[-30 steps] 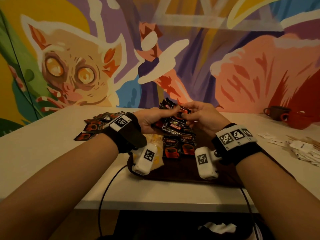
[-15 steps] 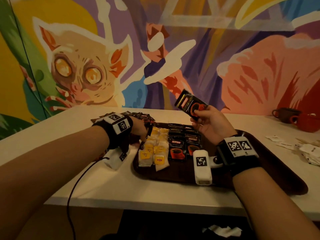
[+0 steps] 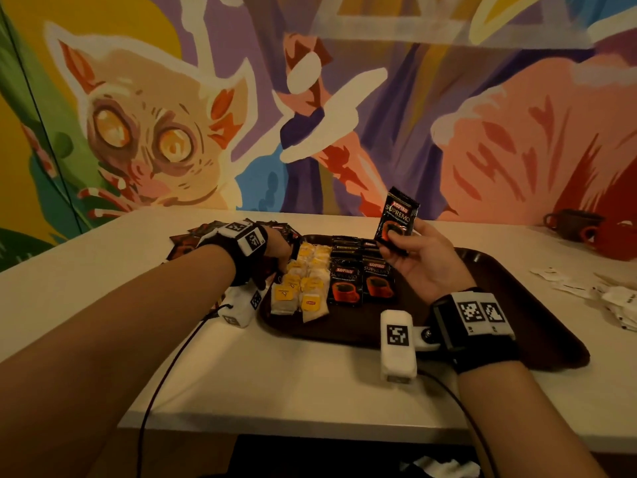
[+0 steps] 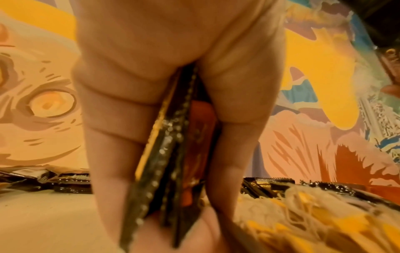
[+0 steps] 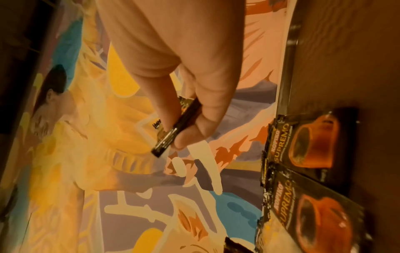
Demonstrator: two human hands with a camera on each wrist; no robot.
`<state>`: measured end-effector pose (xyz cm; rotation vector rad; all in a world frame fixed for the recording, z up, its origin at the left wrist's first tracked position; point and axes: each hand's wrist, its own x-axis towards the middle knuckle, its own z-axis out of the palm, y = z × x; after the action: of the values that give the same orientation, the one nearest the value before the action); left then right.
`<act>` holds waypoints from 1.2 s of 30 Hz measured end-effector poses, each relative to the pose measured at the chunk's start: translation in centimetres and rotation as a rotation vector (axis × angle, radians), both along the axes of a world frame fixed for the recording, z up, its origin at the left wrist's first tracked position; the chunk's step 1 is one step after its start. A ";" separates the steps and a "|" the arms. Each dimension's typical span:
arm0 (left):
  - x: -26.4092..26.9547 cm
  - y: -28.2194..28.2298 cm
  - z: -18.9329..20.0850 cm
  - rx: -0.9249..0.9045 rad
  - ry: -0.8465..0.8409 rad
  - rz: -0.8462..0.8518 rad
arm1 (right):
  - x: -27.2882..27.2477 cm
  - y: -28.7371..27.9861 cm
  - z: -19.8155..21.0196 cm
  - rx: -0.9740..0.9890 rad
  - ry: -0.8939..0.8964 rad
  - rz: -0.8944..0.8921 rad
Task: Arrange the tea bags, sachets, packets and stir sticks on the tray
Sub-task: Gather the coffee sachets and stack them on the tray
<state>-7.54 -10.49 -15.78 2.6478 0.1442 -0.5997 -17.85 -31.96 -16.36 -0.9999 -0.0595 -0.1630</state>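
Note:
A brown tray (image 3: 517,305) lies on the white table. On it are rows of yellow-tagged tea bags (image 3: 303,281) and, to their right, black Kopiko coffee packets (image 3: 358,281). My right hand (image 3: 396,239) is raised over the tray and pinches one coffee packet (image 3: 398,219) upright between thumb and fingers; the right wrist view shows this packet (image 5: 175,126) edge-on. My left hand (image 3: 279,250) is low at the tray's left edge. In the left wrist view its fingers and thumb grip a thin stack of coffee packets (image 4: 168,154).
More loose coffee packets (image 3: 193,236) lie on the table left of the tray. White sachets (image 3: 620,298) are scattered at the right. A brown mug (image 3: 572,224) and a red mug (image 3: 613,239) stand at the back right by the painted wall.
The hands, together over the tray a second ago, have parted. The left went down to the tray's left edge with its stack. The right lifted one packet and turned it upright.

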 end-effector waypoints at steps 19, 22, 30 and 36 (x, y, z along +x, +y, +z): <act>-2.3 -1.3 4.4 -0.780 -0.295 0.037 | 2.8 -2.7 -4.8 -0.649 0.445 -0.308; -3.4 -3.3 4.3 -1.197 -0.183 0.023 | 2.7 -2.6 -4.8 -0.693 0.456 -0.272; -4.0 -6.7 1.4 -1.522 0.126 -0.028 | 2.9 -1.5 -4.8 -0.593 0.498 -0.274; -4.3 -6.7 0.1 -1.547 0.187 0.019 | 2.4 -0.8 -3.3 -0.518 0.600 -0.232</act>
<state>-11.81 -17.19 -15.70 1.0945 -0.1873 -0.5726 -15.42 -32.78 -19.71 -1.5366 0.5912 -0.0522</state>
